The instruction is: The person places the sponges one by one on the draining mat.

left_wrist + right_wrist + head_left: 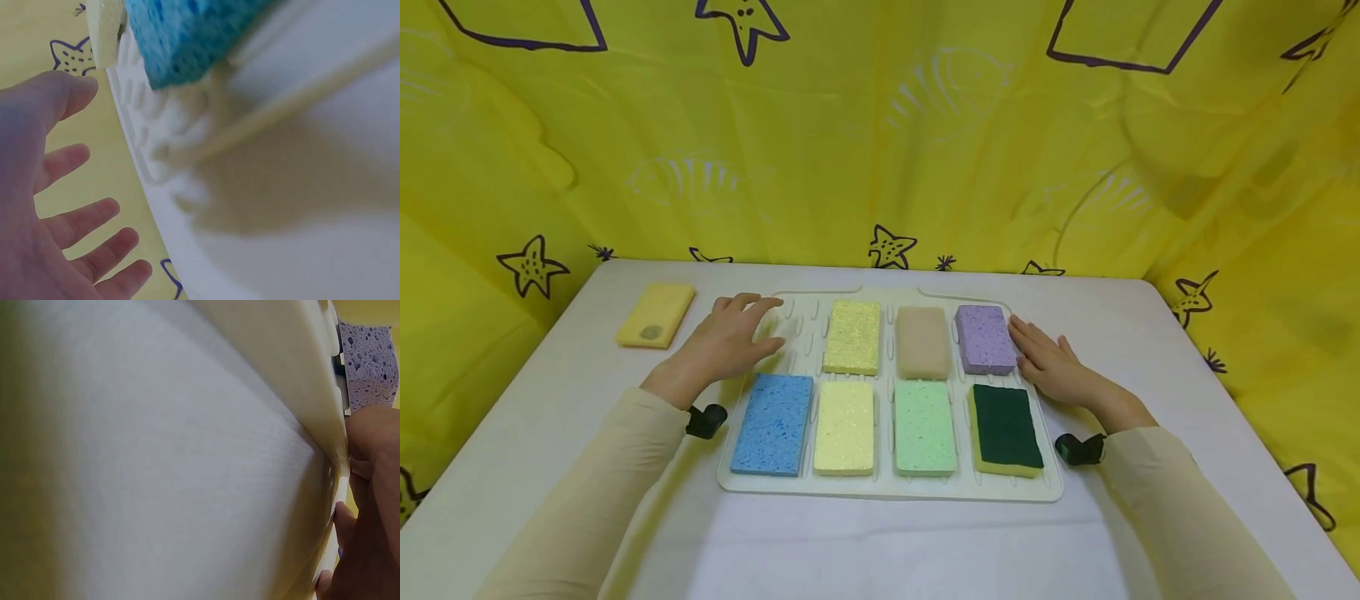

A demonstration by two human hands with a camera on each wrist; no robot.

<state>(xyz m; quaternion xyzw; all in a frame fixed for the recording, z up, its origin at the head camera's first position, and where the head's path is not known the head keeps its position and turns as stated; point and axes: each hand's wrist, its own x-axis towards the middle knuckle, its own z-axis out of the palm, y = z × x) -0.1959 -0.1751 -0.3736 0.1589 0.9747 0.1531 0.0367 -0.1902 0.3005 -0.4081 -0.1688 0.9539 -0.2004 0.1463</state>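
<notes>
A white ribbed tray (891, 492) holds several sponges in two rows. My left hand (730, 333) hovers above the tray's far left corner, thumb and fingers apart, holding nothing. Just below it lies a blue sponge (772, 425), and to its right a speckled yellow sponge (852, 337). At the tray's right edge, the fingers of my right hand (1056, 367) rest beside a purple sponge (985, 339). In the right wrist view, its fingertips meet the tray's rim, close to the purple sponge (370, 365).
A beige sponge (922, 342) fills the far row's middle. Pale yellow (844, 429), mint green (924, 429) and dark-green-topped (1006, 427) sponges form the near row. One yellow sponge with a round mark (658, 312) lies on the white table (535, 417), left of the tray. A yellow curtain (820, 150) hangs behind.
</notes>
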